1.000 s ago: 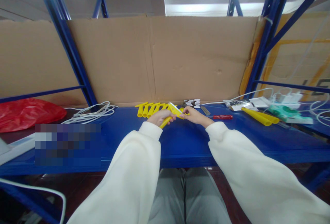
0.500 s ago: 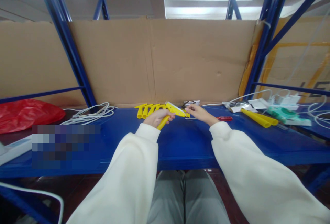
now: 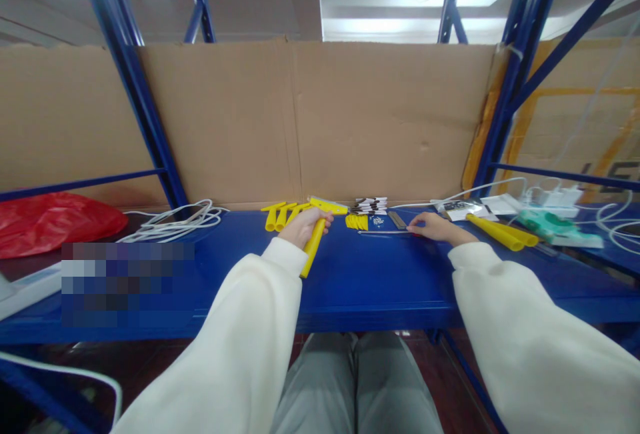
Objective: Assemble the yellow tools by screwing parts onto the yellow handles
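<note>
My left hand is closed around the handle of a yellow scraper. Its wide head lies beyond my fingers, and the handle points down toward me. Over on the right, my right hand has its fingers on the handle end of a screwdriver, whose long metal shaft lies along the blue table. Most of the red handle is hidden under the hand. Just behind the shaft are a stack of small yellow plates, a scatter of tiny screws and a dark flat stack, perhaps blades.
More yellow scraper handles stand in a row left of centre. Striped packets sit against the cardboard wall. Two yellow tubes and a green object lie at right. White cable and a red bag are at left.
My right hand has left the scraper head and moved right, onto the red-handled screwdriver. In my left hand the scraper has turned, its handle now pointing nearer to me.
</note>
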The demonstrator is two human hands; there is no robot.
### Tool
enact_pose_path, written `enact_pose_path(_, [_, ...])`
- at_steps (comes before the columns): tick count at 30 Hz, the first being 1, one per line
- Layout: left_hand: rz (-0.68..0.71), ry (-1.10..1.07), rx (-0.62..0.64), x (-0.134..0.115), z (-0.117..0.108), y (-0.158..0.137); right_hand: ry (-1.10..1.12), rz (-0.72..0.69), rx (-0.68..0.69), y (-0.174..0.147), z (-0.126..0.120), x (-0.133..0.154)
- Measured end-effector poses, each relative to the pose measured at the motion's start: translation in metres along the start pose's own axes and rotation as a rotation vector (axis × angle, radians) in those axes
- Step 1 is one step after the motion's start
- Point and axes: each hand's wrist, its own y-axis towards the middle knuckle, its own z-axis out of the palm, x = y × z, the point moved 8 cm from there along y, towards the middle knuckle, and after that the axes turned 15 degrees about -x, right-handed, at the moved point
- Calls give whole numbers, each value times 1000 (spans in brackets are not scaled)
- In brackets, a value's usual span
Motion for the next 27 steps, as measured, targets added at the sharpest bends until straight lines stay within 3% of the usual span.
enact_pose_path(6, [-174, -144, 6, 8, 0, 0, -11, 26, 80, -8, -1, -5])
enact_pose_path(14, [-148, -136, -115, 18, -9, -2, 17, 34, 110, -14, 2, -2])
enact_pose_path(20, [-154, 54, -51, 22, -4, -13, 58, -35, 41, -12, 1, -2])
enact_pose_path(27, [-102, 171, -60, 22, -3, -20, 71, -69, -143, -8, -13, -5])
